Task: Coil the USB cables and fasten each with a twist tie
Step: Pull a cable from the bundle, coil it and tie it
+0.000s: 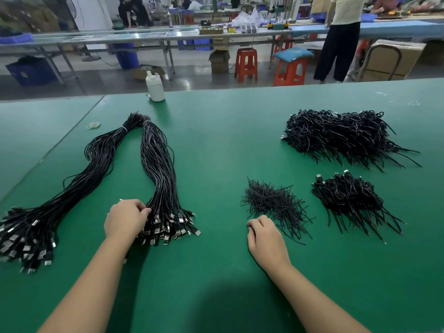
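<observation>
The left hand pinched at the plug end of the right cable bundle, fingers curled onto the wires — a second bundle lay just left of it on the green table. The right hand rested knuckles-up, fingers curled under, at the near edge of the twist ties; whether it pinched one could not be told. Coiled cables lay in two heaps to the right — one far, one nearer.

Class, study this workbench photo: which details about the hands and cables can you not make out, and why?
Head view only:
- Left hand: fingertips buried in the cable bundle; which cable it grips is hidden.
- Right hand: fingers curled under; any twist tie held is hidden.
- Left bundle: cut off by the frame edge.
</observation>
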A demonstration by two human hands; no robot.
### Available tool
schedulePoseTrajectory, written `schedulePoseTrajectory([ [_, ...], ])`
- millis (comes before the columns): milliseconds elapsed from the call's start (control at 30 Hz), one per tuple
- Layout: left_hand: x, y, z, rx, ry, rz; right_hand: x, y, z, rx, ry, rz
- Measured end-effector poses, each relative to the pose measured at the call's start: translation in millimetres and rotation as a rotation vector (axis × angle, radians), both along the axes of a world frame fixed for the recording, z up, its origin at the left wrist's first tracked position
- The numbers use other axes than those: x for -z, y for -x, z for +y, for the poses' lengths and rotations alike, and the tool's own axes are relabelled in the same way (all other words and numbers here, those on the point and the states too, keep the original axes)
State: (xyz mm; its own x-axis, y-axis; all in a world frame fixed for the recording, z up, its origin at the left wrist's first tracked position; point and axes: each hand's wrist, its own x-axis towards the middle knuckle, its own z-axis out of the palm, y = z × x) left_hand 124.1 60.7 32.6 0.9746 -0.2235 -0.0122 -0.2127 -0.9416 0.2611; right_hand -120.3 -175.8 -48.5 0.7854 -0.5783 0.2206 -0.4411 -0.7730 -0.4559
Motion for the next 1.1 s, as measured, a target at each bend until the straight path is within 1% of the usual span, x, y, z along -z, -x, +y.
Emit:
schedulePoseTrajectory([
  [133,-7.8,3.0,-4.1,0.043,0.015,-0.212,-0.5,0.5,0.3,0.0,0.001,-0.004],
  [167,-10.4,4.5,-5.6,0.055,0.002,-0.241,-0.4,0.4,0.3,0.0,0.002,-0.006],
  [267,-18.5,9.0,-12.4,0.082,-0.106,-0.239,-0.6,-0.1,0.5,0.004,0.001,-0.013],
  [333,-23.6,13.2,-18.3,0.11,-0.126,-0.235,-0.7,-0.3,0.7,0.005,0.003,-0.017],
  [367,-26.2,15.8,-21.7,0.13,-0.084,-0.206,-0.8,-0.3,0.8,0.005,0.003,-0.016],
  [400,-28.5,17.9,-25.2,0.157,0.004,-0.16,-0.6,-0.1,0.7,0.004,0.004,-0.015],
  [533,-37.0,29.8,-38.9,0.232,0.413,0.065,0.3,0.4,0.5,0.003,-0.001,-0.016],
  [600,-39.7,36.3,-49.1,0.206,0.615,0.239,1.3,0.0,-0.1,0.0,-0.008,-0.019],
  [667,-40.0,46.0,-59.1,0.184,0.735,0.412,1.9,-0.2,-1.0,-0.003,-0.019,-0.014],
  [733,-38.8,56.4,-67.7,0.24,0.721,0.473,2.1,-0.3,-1.8,-0.004,-0.023,-0.012],
  [833,-32.1,74.0,-79.9,0.423,0.585,0.458,1.1,-0.3,-1.7,-0.046,0.003,0.012],
  [867,-28.5,79.1,-84.1,0.465,0.511,0.394,0.4,0.1,-1.5,-0.073,0.015,0.024],
  [967,-19.3,90.4,-96.0,0.508,0.337,0.089,-2.3,2.0,-0.9,-0.128,0.031,0.046],
  [1000,-17.8,93.0,-99.3,0.517,0.308,0.023,-3.1,2.5,-0.8,-0.133,0.03,0.038],
  [1100,-9.8,95.7,-104.4,0.55,0.236,-0.09,-4.8,3.4,-0.5,-0.129,0.0,0.019],
])
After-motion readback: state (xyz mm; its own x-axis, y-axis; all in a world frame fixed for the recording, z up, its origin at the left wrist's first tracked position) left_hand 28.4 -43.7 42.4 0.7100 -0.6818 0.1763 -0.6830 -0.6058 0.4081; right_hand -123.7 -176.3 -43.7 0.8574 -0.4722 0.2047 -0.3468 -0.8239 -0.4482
